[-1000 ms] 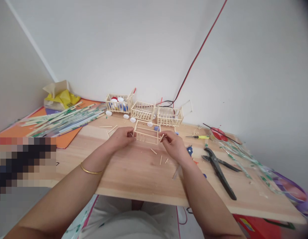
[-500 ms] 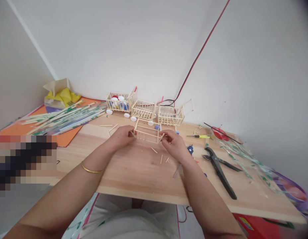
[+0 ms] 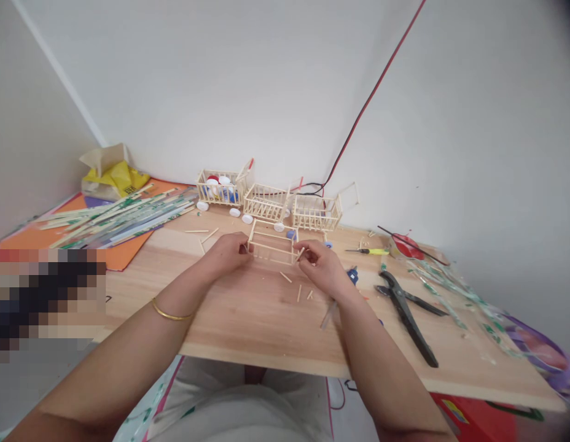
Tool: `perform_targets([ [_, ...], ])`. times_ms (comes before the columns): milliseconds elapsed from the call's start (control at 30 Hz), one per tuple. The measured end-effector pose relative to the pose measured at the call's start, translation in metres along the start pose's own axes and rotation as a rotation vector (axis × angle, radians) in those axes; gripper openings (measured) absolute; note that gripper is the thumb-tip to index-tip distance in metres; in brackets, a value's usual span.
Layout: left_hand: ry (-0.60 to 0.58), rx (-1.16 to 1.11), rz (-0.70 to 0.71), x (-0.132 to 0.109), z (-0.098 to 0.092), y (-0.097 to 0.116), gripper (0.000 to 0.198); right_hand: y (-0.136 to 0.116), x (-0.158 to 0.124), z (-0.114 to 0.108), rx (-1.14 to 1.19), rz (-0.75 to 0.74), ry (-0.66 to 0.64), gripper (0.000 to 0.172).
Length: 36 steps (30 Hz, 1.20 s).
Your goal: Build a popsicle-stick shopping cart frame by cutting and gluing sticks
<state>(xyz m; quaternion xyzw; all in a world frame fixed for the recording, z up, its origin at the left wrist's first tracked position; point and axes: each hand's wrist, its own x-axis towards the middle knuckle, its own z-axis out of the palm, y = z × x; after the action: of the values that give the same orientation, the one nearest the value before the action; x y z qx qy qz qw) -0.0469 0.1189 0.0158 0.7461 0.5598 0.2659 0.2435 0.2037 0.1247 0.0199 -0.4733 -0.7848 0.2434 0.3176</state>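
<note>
A small open frame of wooden sticks [image 3: 273, 247] stands between my hands at the middle of the wooden table [image 3: 248, 319]. My left hand [image 3: 232, 250] is closed on its left end, the fingertips partly hidden. At its right end my right hand [image 3: 315, 261] pinches a short stick [image 3: 300, 253] against or close to the frame's corner; whether they touch is too small to tell. Just behind are three finished-looking stick carts: one filled with bottle caps [image 3: 220, 188], a middle one [image 3: 266, 204] and a right one [image 3: 316, 213].
Loose short sticks [image 3: 285, 277] lie before the frame. A blue glue gun [image 3: 352, 276], black pliers [image 3: 407, 316] and a yellow-handled screwdriver [image 3: 374, 252] lie right. Wrapped sticks [image 3: 123, 218] cover an orange sheet at left. Plastic wrappers [image 3: 451, 294] spread at far right.
</note>
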Motion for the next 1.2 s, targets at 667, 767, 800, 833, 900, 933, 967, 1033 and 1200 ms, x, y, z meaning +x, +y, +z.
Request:
perform_targets([
  [667, -0.052, 0.033, 0.034, 0.0001, 0.0008, 0.0005, 0.008, -0.0036, -0.0010, -0.0021, -0.008, 0.030, -0.082, 0.027],
  [767, -0.057, 0.025, 0.048, -0.0001, 0.0000, 0.0003, 0.007, -0.0043, -0.0011, -0.0023, 0.004, 0.045, -0.100, 0.031],
  [800, -0.056, 0.023, 0.052, -0.0002, -0.0002, 0.0004, 0.007, -0.0045, -0.0012, -0.0023, 0.008, 0.050, -0.106, 0.033],
  [833, -0.054, 0.021, 0.056, -0.0003, -0.0003, 0.0005, 0.007, -0.0047, -0.0012, -0.0022, 0.011, 0.053, -0.113, 0.034],
  [900, -0.053, 0.016, 0.058, -0.0003, -0.0005, 0.0009, 0.007, -0.0050, -0.0012, -0.0022, 0.019, 0.052, -0.124, 0.036],
  [933, -0.054, 0.016, 0.057, -0.0003, -0.0005, 0.0011, 0.007, -0.0052, -0.0012, -0.0022, 0.023, 0.051, -0.127, 0.036],
  [967, -0.058, 0.019, 0.056, -0.0002, -0.0006, 0.0012, 0.007, -0.0055, -0.0012, -0.0023, 0.028, 0.051, -0.131, 0.036],
  [1033, -0.062, 0.034, 0.054, 0.0000, -0.0007, 0.0014, 0.007, -0.0064, -0.0013, -0.0027, 0.036, 0.055, -0.137, 0.037],
  [1200, -0.053, 0.029, 0.055, 0.0009, -0.0002, 0.0008, 0.008, -0.0077, -0.0021, -0.0036, 0.030, 0.066, -0.151, 0.035],
])
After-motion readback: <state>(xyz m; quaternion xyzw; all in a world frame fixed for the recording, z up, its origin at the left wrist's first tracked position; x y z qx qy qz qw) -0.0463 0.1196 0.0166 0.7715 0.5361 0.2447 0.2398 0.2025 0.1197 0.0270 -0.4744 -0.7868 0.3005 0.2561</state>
